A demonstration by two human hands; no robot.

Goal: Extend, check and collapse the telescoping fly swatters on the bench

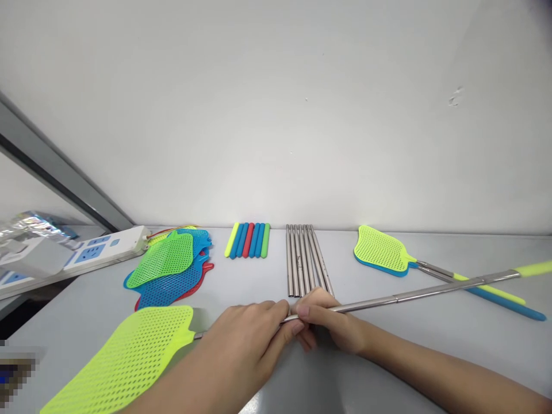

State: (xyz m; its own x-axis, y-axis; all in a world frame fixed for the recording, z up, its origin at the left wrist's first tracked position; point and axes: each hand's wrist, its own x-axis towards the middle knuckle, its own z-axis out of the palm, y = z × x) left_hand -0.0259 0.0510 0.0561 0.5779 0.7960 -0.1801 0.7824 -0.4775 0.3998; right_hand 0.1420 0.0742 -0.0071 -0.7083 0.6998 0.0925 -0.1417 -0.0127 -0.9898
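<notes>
A yellow-green fly swatter [129, 351] with a long, extended telescopic metal rod lies across both my hands. Its perforated head is at the lower left, and its yellow-green grip [535, 268] reaches the right edge. My left hand [250, 339] wraps round the rod near the head. Close beside it, my right hand [323, 322] pinches the rod between thumb and fingers. Just behind my hands, several metal rods [302, 259] lie side by side. The stretch of rod inside my left hand is hidden.
Coloured grip tubes [247, 240] lie in a row near the wall. Left of them, loose swatter heads [164, 264] are piled by a white power strip [107, 247]. Two swatters, one yellow-green [383, 250] and one blue [509, 303], lie at the right, partly under the held rod's line.
</notes>
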